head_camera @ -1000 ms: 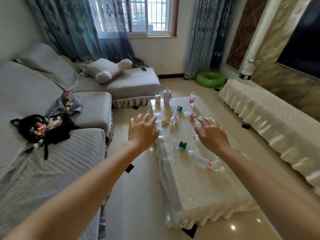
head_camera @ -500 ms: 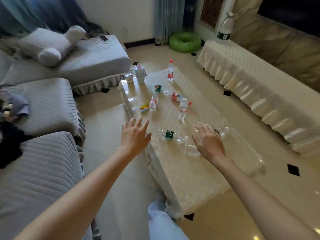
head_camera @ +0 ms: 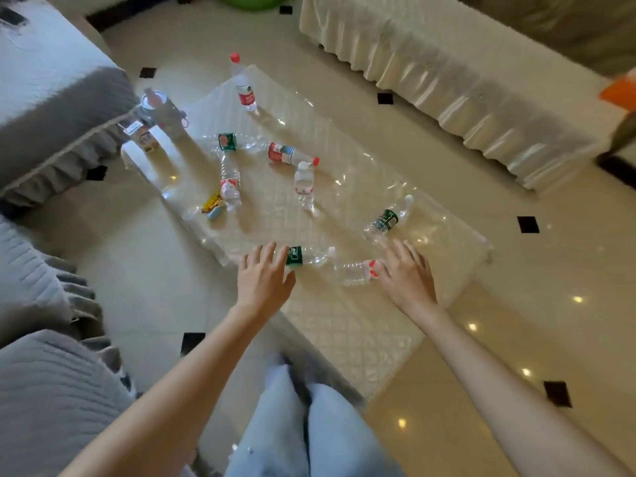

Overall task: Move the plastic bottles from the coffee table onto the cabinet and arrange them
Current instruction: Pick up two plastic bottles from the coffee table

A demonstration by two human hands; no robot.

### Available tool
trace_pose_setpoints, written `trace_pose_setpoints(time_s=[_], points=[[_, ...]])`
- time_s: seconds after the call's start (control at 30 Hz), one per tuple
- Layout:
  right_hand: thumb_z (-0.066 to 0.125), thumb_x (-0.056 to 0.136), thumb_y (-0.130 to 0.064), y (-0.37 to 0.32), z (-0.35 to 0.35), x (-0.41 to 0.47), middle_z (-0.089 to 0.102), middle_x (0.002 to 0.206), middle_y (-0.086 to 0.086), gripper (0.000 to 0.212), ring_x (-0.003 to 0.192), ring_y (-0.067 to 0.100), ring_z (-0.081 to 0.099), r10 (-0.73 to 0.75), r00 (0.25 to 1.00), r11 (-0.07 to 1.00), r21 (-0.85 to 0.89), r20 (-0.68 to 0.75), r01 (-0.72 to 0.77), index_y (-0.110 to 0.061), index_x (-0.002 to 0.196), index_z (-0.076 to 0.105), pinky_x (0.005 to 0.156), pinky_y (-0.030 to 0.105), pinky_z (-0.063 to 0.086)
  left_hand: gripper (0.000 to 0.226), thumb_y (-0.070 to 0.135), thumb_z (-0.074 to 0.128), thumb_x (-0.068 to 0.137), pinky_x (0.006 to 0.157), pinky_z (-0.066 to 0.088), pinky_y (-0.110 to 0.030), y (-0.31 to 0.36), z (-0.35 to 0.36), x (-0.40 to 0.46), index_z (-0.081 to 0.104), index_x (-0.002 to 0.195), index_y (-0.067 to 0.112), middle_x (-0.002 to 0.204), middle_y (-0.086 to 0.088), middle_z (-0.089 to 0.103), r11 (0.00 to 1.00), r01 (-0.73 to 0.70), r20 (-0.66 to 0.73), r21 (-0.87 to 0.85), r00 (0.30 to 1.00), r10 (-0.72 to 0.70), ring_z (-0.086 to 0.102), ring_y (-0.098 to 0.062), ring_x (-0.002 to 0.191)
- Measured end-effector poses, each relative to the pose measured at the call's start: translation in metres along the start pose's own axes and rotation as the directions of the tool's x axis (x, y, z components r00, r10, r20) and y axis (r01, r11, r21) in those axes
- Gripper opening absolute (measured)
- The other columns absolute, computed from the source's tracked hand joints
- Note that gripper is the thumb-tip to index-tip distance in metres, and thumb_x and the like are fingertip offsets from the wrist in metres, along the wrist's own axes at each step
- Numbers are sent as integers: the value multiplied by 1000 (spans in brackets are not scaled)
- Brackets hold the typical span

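Observation:
Several clear plastic bottles lie scattered on the cream-covered coffee table. My left hand hovers with spread fingers over the end of a green-labelled bottle lying on its side. My right hand, fingers straight, reaches the red-labelled end of a clear bottle. Another green-labelled bottle lies just beyond my right hand. Further off lie more bottles, and one red-capped bottle stands upright at the far end. The cabinet, draped in cream cloth, runs along the right.
A white jug and a small carton stand at the table's far left corner. A yellow wrapper lies near the left edge. Grey sofa sections flank the left. My knees in light jeans are below.
The view has tilted down and closer to the table. Both hands have dropped lower toward the two nearest bottles, the left now at the green-labelled one, the right at the red-labelled one.

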State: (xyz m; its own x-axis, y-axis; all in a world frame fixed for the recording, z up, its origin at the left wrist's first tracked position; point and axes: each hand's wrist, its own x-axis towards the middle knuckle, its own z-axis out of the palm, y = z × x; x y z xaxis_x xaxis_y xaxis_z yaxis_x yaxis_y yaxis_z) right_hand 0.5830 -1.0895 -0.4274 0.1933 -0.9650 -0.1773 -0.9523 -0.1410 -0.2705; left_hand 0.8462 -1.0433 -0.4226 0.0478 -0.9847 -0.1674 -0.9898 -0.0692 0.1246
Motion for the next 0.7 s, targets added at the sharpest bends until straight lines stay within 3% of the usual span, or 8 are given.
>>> trace_pose_setpoints(time_s=[0.1,0.27,0.4,0.6,0.7], points=[[40,98,-34,12,18,9,38,148,8,47,139,28,26,83,996,996,24,12,-84,-19,142,39,112,41,22,55,42,50,91,105,31,-48,2,19,34,41,138,17,144,-10,43,997,-75,61,-10,995,75,38,-32,131],[50,93,-28,20,55,18,53,133,12,39,131,34,40,205,979,976,77,-18,-203,-12,129,53,104,43,32,55,43,48,91,106,31,-47,3,54,85,36,140,19,144,-7,41,978,-210,170,-17,963,210,36,-30,132],[55,91,-26,30,94,33,47,139,18,49,131,35,39,294,953,953,53,76,-298,-11,137,45,105,43,32,55,41,49,91,104,30,-43,4,92,119,37,140,19,142,-6,43,957,-288,234,-29,929,287,35,-28,132],[57,88,-28,58,162,74,40,142,12,61,132,32,34,302,931,953,-44,205,-300,-15,143,35,105,45,35,60,38,51,90,107,28,-44,5,165,168,32,143,19,147,-6,37,948,-316,347,-35,886,308,30,-27,136],[62,84,-21,73,189,98,43,139,13,56,131,33,37,279,944,960,-33,176,-278,-11,137,44,101,45,40,63,37,53,89,108,26,-43,2,201,188,28,144,19,148,-6,35,948,-319,394,-15,869,299,28,-27,137]])
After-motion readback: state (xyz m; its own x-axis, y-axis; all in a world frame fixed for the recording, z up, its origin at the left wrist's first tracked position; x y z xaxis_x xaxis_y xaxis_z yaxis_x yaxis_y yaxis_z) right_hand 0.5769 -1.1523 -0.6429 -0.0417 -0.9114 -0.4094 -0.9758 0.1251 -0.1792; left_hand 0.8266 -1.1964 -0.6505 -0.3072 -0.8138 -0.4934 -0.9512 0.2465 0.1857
